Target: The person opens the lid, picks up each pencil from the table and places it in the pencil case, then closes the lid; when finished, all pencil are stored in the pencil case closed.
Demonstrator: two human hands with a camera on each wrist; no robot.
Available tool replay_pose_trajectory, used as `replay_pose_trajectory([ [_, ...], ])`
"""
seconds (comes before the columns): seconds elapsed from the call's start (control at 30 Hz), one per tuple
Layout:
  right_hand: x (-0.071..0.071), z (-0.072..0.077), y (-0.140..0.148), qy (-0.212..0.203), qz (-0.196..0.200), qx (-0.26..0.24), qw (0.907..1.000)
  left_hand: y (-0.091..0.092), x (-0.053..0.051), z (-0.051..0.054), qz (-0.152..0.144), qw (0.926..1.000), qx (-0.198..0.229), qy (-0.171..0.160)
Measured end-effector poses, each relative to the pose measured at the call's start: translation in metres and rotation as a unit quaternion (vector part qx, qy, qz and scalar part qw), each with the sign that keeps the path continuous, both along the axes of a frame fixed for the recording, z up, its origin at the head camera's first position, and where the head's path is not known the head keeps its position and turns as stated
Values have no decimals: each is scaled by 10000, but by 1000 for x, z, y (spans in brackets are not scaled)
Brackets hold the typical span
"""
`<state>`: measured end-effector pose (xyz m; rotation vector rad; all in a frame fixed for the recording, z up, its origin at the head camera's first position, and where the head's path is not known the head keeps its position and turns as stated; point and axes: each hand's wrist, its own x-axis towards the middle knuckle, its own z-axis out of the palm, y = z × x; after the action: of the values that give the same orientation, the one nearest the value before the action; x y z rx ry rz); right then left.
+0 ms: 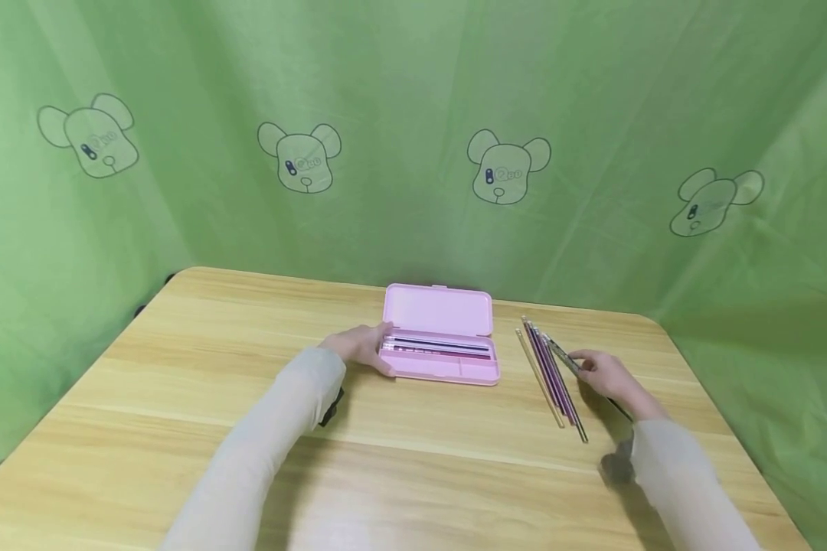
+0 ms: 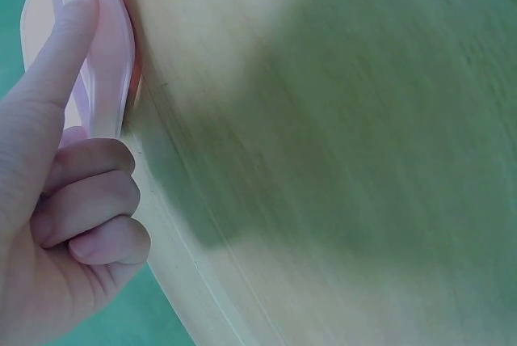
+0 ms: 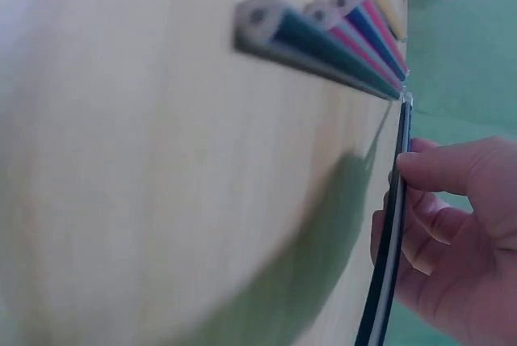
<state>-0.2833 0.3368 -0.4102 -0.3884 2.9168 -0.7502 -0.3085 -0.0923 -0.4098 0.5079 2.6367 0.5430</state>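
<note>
An open pink pencil case (image 1: 423, 369) lies on the table with its lid (image 1: 441, 309) raised at the back. Several pencils (image 1: 448, 351) lie in its long compartment. My left hand (image 1: 365, 348) grips the case's left end; in the left wrist view the thumb (image 2: 69, 43) lies over it and the other fingers curl below. To the right, my right hand (image 1: 608, 376) pinches a dark pencil (image 3: 389, 253) between thumb and fingers, its far end beside the loose pencils. Several purple and dark pencils (image 1: 554, 376) lie bunched there, with a yellowish pencil (image 1: 540, 380) on their left.
The wood-grain table (image 1: 420, 467) carries the case near its back edge. A green curtain (image 1: 400, 229) printed with bear heads hangs behind the table and along both sides.
</note>
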Motion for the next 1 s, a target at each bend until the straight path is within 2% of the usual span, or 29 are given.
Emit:
replay_pose_trajectory([
  [0.17, -2, 2, -8, 285, 43, -36, 9996, 0, 1, -2, -5, 10000, 36, -34],
  [0.33, -7, 1, -24, 395, 130, -263, 9988, 0, 1, -3, -3, 10000, 15, -50],
  [0.57, -18, 2, -50, 678, 530, -406, 9955, 0, 1, 0, 10, 10000, 6, -75],
  [1.0, -32, -3, -90, 840, 1043, -525, 9896, -1, 0, -1, 50, 10000, -4, -78],
])
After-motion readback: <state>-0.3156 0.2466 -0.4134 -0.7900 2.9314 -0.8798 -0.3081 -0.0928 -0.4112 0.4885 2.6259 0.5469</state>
